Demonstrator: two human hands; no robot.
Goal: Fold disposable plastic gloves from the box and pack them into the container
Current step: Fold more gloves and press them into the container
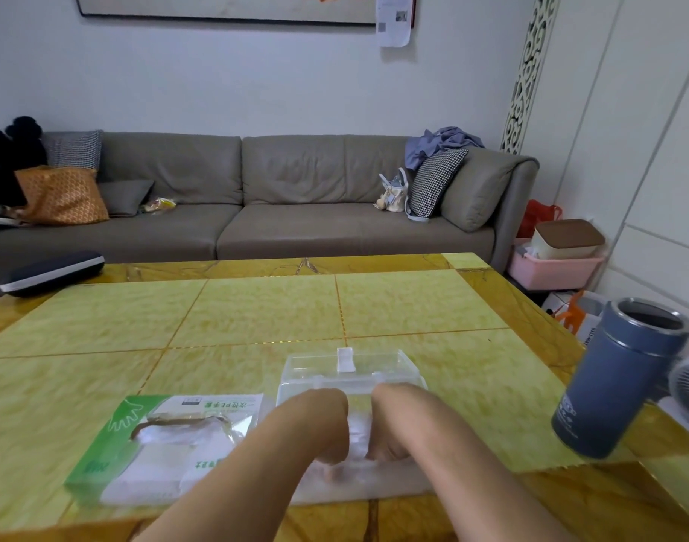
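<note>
A green and white box of disposable gloves [155,444] lies on the table at the lower left, its torn opening showing white plastic. A clear plastic container [346,371] with a small white latch stands just beyond my hands. A thin clear plastic glove [358,477] lies flat on the table in front of the container. My left hand [327,428] and my right hand [389,428] are side by side over the glove, fingers curled down onto it. The fingertips are mostly hidden behind the knuckles, and they appear to pinch the glove.
A blue-grey insulated flask [624,377] with an open top stands at the table's right edge. A dark case [53,271] lies at the far left corner. A grey sofa [296,197] runs behind the yellow tiled table [256,314]. A white fan [686,389] sits at the right.
</note>
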